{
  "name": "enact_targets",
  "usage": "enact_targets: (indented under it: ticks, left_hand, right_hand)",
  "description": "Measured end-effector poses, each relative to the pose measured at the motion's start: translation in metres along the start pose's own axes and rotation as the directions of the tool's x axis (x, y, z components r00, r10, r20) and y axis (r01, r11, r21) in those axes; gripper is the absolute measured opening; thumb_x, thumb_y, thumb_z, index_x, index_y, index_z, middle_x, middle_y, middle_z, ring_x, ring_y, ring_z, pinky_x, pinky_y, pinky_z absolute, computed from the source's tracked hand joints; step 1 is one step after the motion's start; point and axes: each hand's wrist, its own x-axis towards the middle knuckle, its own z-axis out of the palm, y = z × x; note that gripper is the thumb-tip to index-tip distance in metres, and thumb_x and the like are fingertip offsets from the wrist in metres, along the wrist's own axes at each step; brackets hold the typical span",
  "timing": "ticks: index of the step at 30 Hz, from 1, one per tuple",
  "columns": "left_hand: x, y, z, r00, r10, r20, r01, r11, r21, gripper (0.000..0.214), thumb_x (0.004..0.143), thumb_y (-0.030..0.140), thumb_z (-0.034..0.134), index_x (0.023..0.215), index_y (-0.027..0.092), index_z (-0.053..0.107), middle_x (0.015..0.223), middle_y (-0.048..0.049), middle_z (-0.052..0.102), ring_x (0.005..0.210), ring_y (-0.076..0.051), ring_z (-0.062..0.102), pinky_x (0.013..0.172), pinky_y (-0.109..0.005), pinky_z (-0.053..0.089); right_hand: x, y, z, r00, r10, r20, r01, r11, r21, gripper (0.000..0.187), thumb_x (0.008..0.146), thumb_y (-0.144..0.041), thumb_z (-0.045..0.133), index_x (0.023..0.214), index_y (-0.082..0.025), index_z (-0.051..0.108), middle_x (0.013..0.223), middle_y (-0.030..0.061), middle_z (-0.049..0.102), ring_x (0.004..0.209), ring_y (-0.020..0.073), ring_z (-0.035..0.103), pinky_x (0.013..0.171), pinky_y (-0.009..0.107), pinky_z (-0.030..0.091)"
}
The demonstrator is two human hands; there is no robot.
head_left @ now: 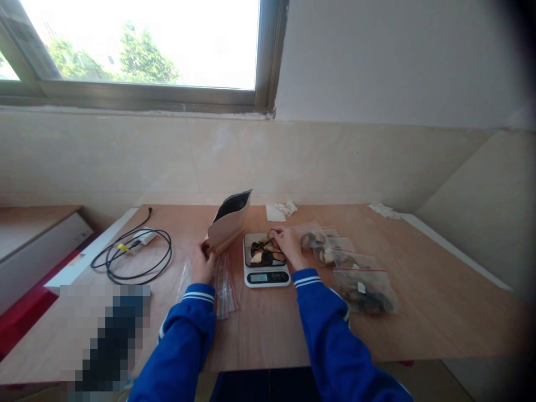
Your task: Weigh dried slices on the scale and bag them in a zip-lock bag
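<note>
table: matt wood | pouch: kraft paper | bags: glossy clear plastic | scale: white plastic

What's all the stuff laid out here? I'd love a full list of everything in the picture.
paper pouch: one, tan with dark lining, open and tilted, left of the scale
kitchen scale: one, white, centre of the table
dried pieces: a small heap, brown and cream, on the scale
filled zip bags: several, clear with red strips, right of the scale
empty zip bags: a few, clear, beside the left sleeve
cable: one, black, coiled at the left
crumpled tissues: two lots, white, along the far edge
table: one, brown wood
window: one, grey frame, above
left hand: holds the pouch's lower edge
right hand: rests on the dried pieces
</note>
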Motion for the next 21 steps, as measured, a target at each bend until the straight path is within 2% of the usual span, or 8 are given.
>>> enact_targets:
  ticks: [4, 9, 15, 18, 21]
  left_hand:
    - [0.0, 0.001, 0.0, 1.0, -0.003, -0.007, 0.003, 1.0, -0.003, 0.039, 0.079, 0.037, 0.053, 0.113, 0.016, 0.049, 0.113, -0.0122, 0.061, 0.108, -0.027, 0.058, 0.093, -0.044, 0.046]
    - [0.0, 0.003, 0.001, 1.0, 0.004, -0.013, -0.004, 1.0, 0.017, 0.041, 0.079, 0.037, 0.052, 0.113, 0.015, 0.049, 0.112, -0.0131, 0.061, 0.107, -0.027, 0.058, 0.093, -0.044, 0.046]
    - [0.0, 0.003, 0.001, 1.0, 0.01, -0.003, -0.01, 1.0, 0.007, 0.036, 0.078, 0.038, 0.051, 0.108, 0.017, 0.049, 0.105, -0.0112, 0.061, 0.102, -0.027, 0.06, 0.091, -0.044, 0.047]
    - [-0.001, 0.002, 0.001, 1.0, 0.011, -0.011, -0.011, 1.0, -0.003, 0.036, 0.078, 0.038, 0.052, 0.107, 0.017, 0.048, 0.104, -0.0109, 0.062, 0.102, -0.027, 0.06, 0.091, -0.044, 0.047]
    - [-0.001, 0.002, 0.001, 1.0, 0.011, -0.007, -0.011, 1.0, -0.011, 0.037, 0.077, 0.037, 0.053, 0.107, 0.016, 0.048, 0.104, -0.0113, 0.062, 0.101, -0.027, 0.06, 0.091, -0.044, 0.047]
  right_hand:
    - [0.001, 0.007, 0.007, 1.0, -0.024, 0.008, 0.024, 1.0, 0.008, 0.021, 0.084, -0.024, 0.053, 0.081, -0.015, 0.071, 0.089, 0.0129, 0.07, 0.092, 0.0218, 0.062, 0.083, 0.029, 0.042]
    - [-0.006, 0.018, 0.008, 0.997, -0.08, -0.019, 0.081, 0.995, 0.066, 0.025, 0.086, -0.018, 0.045, 0.094, -0.014, 0.069, 0.098, 0.0129, 0.069, 0.097, 0.022, 0.059, 0.089, 0.033, 0.043]
    - [-0.014, 0.024, 0.013, 0.992, -0.117, -0.055, 0.125, 0.978, 0.166, 0.028, 0.085, -0.016, 0.04, 0.097, -0.014, 0.065, 0.096, 0.0114, 0.069, 0.09, 0.0202, 0.063, 0.083, 0.034, 0.049]
    - [-0.015, 0.02, 0.005, 0.989, -0.115, -0.088, 0.13, 0.975, 0.183, 0.028, 0.086, -0.019, 0.041, 0.101, -0.013, 0.064, 0.098, 0.0127, 0.068, 0.088, 0.0211, 0.063, 0.082, 0.036, 0.049]
    - [-0.016, -0.002, -0.017, 0.979, -0.131, -0.156, 0.166, 0.957, 0.236, 0.027, 0.088, -0.023, 0.043, 0.102, -0.014, 0.063, 0.099, 0.0119, 0.067, 0.085, 0.0206, 0.061, 0.079, 0.035, 0.05]
